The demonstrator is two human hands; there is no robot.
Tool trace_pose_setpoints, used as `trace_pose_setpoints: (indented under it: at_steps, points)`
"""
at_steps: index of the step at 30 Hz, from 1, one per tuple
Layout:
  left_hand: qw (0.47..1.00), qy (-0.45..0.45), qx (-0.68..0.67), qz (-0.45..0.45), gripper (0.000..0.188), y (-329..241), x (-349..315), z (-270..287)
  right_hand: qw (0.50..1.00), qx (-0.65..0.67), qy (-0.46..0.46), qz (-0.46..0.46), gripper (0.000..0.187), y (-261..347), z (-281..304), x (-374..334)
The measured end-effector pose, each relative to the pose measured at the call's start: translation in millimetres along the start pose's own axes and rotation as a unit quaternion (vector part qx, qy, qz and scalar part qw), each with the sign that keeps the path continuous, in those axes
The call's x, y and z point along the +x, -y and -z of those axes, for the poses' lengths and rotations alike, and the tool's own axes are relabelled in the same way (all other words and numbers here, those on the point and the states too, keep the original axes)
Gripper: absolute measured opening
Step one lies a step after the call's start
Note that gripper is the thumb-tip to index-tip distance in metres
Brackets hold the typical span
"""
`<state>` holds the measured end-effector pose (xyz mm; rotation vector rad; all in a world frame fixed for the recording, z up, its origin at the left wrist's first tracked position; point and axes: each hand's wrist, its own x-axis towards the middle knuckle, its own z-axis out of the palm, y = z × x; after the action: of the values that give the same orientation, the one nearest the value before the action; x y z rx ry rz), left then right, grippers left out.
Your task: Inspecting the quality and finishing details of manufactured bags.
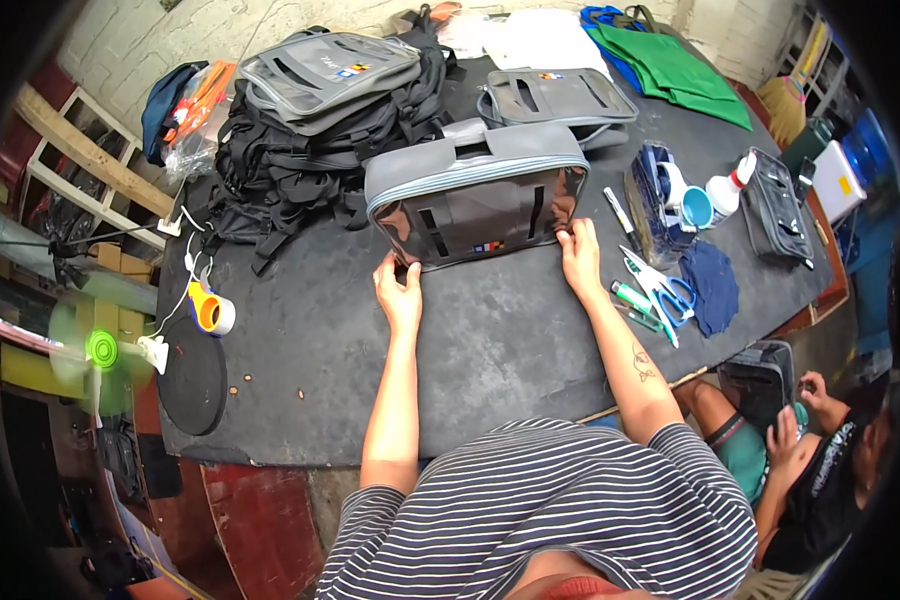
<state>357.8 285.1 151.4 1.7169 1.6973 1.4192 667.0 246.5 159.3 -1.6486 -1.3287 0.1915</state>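
A boxy grey zippered bag (pixel 485 215) stands upright on the black table (pixel 350 350), with a pale zip along its top edge, dark slots and a small coloured patch low on its front panel. My left hand (pixel 400 292) grips its lower left corner, thumb on the near side. At the lower right corner my right hand (pixel 579 258) is closed on the bag in the same way. The fingertips of both hands are partly hidden behind the corners. Behind it lies a similar grey bag (pixel 550 95).
A tall stack of black and grey bags (pixel 320 130) rises at the back left. To the right lie scissors (pixel 660 285), a marker (pixel 618 215), a spray bottle (pixel 727 188) and dark blue cloth (pixel 710 290). A fan (pixel 102 348) spins at left; another person (pixel 810 450) sits at lower right.
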Motion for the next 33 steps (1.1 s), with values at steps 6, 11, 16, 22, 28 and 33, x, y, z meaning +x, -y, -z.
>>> trace_pose_setpoints:
  at_steps: [6,11,16,22,28,33]
  points:
    - [0.999,-0.024,-0.028,-0.012,0.043,3,2,1,0.999,0.038,-0.013,0.007,0.015,10,1,1]
    - [0.999,-0.006,-0.051,0.015,0.036,-4,2,1,0.999,0.041,-0.019,0.01,0.016,6,3,1]
    - [0.999,-0.01,-0.039,0.014,0.034,-4,1,4,0.999,0.039,-0.018,0.008,0.015,9,1,-1]
    - [0.997,-0.013,-0.071,0.014,0.035,-2,2,5,0.999,0.041,-0.014,-0.004,0.016,9,1,0]
    - [0.968,-0.049,-0.239,0.051,0.037,-2,7,8,0.992,0.094,-0.078,-0.022,0.032,16,21,-10]
    - [0.965,-0.04,-0.26,-0.022,0.046,-13,5,10,0.979,-0.196,-0.035,0.035,0.017,33,92,-34]
